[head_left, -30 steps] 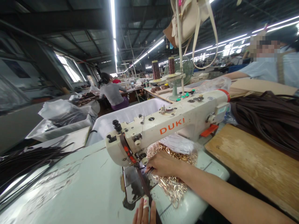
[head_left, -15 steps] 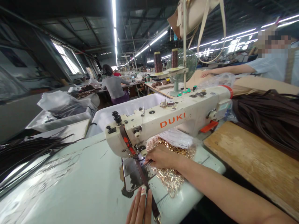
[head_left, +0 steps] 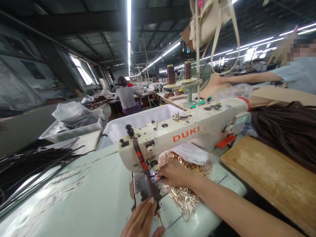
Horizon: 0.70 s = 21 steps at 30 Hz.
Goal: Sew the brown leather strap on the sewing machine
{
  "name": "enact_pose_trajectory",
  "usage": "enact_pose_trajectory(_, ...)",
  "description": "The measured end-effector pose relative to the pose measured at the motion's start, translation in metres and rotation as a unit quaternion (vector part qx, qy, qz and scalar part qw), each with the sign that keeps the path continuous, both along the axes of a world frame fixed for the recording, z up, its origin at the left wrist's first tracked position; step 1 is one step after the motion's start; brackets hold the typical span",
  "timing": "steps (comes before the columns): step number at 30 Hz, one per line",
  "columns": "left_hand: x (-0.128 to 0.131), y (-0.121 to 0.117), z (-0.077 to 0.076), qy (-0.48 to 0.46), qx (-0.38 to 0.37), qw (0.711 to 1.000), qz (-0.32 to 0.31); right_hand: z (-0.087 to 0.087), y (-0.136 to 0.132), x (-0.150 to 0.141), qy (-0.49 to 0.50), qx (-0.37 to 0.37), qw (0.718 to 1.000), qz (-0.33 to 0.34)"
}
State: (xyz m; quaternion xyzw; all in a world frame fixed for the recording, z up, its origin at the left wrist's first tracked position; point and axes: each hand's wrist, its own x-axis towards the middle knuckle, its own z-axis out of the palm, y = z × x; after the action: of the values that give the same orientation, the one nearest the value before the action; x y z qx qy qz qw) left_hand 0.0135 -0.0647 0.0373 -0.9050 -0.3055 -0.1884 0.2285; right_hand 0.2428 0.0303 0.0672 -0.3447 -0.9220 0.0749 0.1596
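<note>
Wooden board (head_left: pixel 266 179) right; dark straps (head_left: pixel 286 130) behind; white bin (head_left: pixel 118 126).
</note>
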Motion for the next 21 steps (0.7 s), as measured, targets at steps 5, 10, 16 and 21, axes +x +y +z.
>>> enact_pose_trajectory(5,0.001,0.022,0.022,-0.08,-0.114,0.989,-0.04,-0.001,0.0,-0.001,-0.015,0.012,1.0,-0.011)
enact_pose_trajectory(10,-0.005,0.049,0.033,-0.101,-0.278,0.955,-0.026,0.001,-0.002,0.0,-0.011,0.016,1.0,-0.006)
enact_pose_trajectory(16,-0.012,0.071,0.037,-0.117,-0.311,0.943,-0.026,0.003,-0.003,0.0,-0.015,0.026,0.999,-0.018)
enact_pose_trajectory(21,-0.022,0.088,0.022,-0.132,-0.233,0.962,-0.053,0.003,-0.002,-0.001,-0.01,0.027,0.999,-0.018)
